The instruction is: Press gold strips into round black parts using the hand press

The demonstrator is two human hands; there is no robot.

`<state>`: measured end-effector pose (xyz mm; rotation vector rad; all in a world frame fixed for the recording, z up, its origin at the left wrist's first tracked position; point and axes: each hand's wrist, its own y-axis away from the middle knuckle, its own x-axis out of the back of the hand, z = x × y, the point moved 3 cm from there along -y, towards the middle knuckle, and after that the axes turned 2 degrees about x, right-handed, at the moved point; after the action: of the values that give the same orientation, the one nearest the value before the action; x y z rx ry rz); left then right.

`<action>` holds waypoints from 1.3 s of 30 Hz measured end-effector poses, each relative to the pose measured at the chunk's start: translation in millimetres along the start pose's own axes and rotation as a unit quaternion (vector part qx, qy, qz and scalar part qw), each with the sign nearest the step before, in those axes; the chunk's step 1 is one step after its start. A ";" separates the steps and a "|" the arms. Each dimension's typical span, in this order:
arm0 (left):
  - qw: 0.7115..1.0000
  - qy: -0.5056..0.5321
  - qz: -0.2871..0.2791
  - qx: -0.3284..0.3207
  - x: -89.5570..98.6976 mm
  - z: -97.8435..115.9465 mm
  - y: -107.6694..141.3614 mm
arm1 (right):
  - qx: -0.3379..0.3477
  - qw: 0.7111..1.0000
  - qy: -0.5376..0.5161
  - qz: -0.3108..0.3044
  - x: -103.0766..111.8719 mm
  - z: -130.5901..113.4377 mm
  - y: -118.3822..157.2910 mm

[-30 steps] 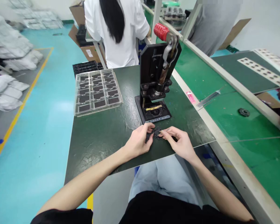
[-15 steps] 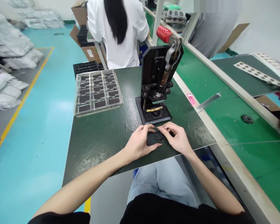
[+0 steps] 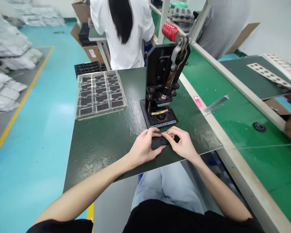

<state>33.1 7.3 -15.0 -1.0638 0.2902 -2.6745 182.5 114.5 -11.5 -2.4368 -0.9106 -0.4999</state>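
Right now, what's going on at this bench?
The left hand and right hand are holding a small black ring together, low over a dark green mat, just in front of a hand press. A clear tray of black pieces lies to the left. A co-worker stands beyond the bench.

A hand press [image 3: 161,87] stands on the dark work mat [image 3: 99,152], toward its far edge. Left of the press lies a clear plastic tray [image 3: 100,95] of black parts. Just before the press, a small round part [image 3: 163,140] sits between the left hand [image 3: 145,149] and the right hand [image 3: 180,144]. A conveyor bench [image 3: 208,84] runs along the mat's right side. A co-worker [image 3: 123,32] stands beyond the mat, and bagged goods [image 3: 7,42] are piled far left.
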 end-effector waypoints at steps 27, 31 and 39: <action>0.997 0.018 0.031 0.068 -9.7 2.4 -3.7 | -0.053 0.972 -0.097 0.206 17.7 -1.2 3.1; 0.998 0.017 0.025 0.061 -7.6 2.9 -2.6 | -0.062 0.982 -0.112 0.142 17.5 -4.0 4.7; 0.999 0.020 0.010 0.039 -3.9 0.2 -1.5 | -0.137 0.965 -0.223 -0.009 16.7 2.7 -0.1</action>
<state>35.7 9.9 -17.0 -0.9811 0.2009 -2.6681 194.7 124.6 -5.5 -2.8609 -1.1010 -0.0793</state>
